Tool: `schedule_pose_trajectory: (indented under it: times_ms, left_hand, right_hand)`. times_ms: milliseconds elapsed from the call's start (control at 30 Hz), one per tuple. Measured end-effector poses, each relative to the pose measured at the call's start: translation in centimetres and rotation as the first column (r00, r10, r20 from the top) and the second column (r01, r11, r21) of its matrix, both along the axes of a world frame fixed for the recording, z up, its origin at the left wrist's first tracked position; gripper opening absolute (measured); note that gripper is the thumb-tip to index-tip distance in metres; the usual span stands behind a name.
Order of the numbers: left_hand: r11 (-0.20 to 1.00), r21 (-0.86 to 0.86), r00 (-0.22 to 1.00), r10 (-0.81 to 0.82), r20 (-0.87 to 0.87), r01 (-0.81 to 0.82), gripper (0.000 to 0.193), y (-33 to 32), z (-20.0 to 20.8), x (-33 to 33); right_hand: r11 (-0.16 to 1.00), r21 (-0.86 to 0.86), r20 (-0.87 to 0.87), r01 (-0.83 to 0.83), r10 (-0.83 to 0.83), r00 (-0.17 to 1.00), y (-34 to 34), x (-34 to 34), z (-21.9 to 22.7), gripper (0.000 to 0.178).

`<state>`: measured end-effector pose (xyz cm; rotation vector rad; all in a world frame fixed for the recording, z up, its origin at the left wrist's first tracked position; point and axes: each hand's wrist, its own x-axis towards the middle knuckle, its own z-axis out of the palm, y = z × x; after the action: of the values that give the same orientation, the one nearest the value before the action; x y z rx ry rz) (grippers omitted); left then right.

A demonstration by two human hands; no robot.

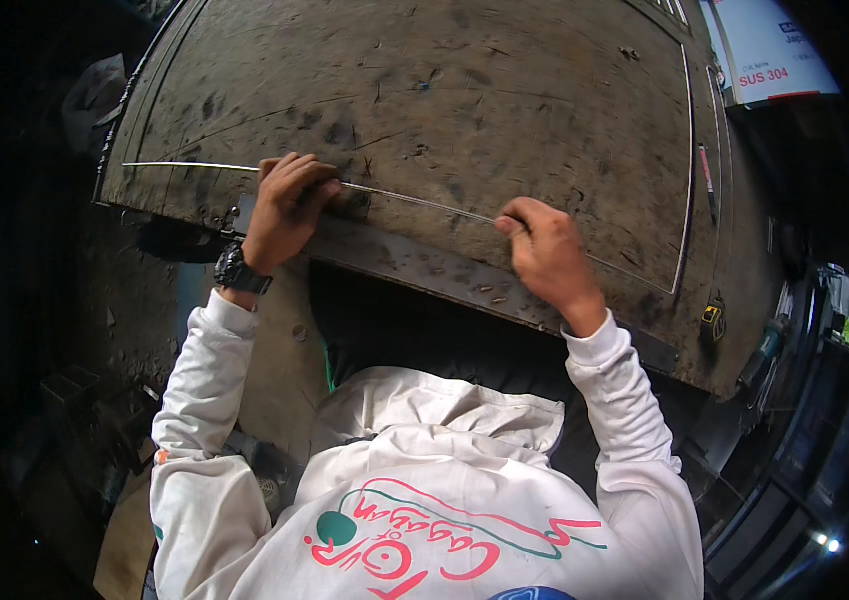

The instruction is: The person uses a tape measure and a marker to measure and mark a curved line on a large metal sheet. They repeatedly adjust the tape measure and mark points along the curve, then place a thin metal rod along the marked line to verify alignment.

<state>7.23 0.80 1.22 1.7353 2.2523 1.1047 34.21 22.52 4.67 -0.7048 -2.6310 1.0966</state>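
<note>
A thin, shiny metal rod (414, 201) lies across the near part of a worn, dark wooden worktable (504, 110). Its left end is free near the table's left edge; at the right it bends sharply and runs away along the far right side. My left hand (289, 205), with a black watch (241, 270) on the wrist, is closed around the rod left of the middle. Farther right, my right hand (549, 250) pinches the same rod between thumb and curled fingers, short of the bend. The rod passes partly hidden beneath both hands.
A flat metal bar (444, 272) runs along the table's near edge. On the right lie a yellow-and-black tape measure (712, 320), a slim pen-like tool (707, 180) and another thin bent rod (722, 130). A white panel with red print (779, 50) stands beyond the right edge.
</note>
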Motion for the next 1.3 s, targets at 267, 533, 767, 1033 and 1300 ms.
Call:
schedule_pose_trajectory:
  times_ms: [267, 533, 767, 1033, 1300]
  left_hand:
    - [0.998, -0.020, 0.998, -0.055, -0.011, 0.055, 0.009, -0.1, -0.1, -0.2]
    - [0.994, -0.059, 0.995, -0.098, -0.010, 0.097, 0.007, 0.3, 0.0, -0.1]
    - [0.993, -0.088, 0.997, -0.082, -0.011, 0.081, 0.006, 0.3, 0.2, 0.2]
    - [0.994, -0.084, 0.997, -0.072, -0.018, 0.071, 0.007, 0.3, 0.1, 0.0]
    - [0.996, -0.062, 0.998, -0.069, -0.005, 0.069, 0.008, 0.2, 0.2, 0.4]
  right_hand:
    - [1.000, -0.012, -0.041, 0.010, -0.011, 0.999, -5.2, -6.0, -1.5, 0.016]
    - [0.989, -0.132, 0.063, 0.063, -0.055, 0.996, 0.3, 7.0, 0.6, 0.020]
    - [0.988, -0.015, 0.142, 0.154, -0.150, 0.978, 2.0, 11.3, 1.1, 0.024]
    - [0.993, 0.086, -0.021, 0.084, -0.082, 0.996, 1.2, 7.6, -0.4, 0.025]
    - [1.000, 0.025, -0.065, 0.002, 0.000, 0.998, -3.6, -0.4, -1.1, 0.022]
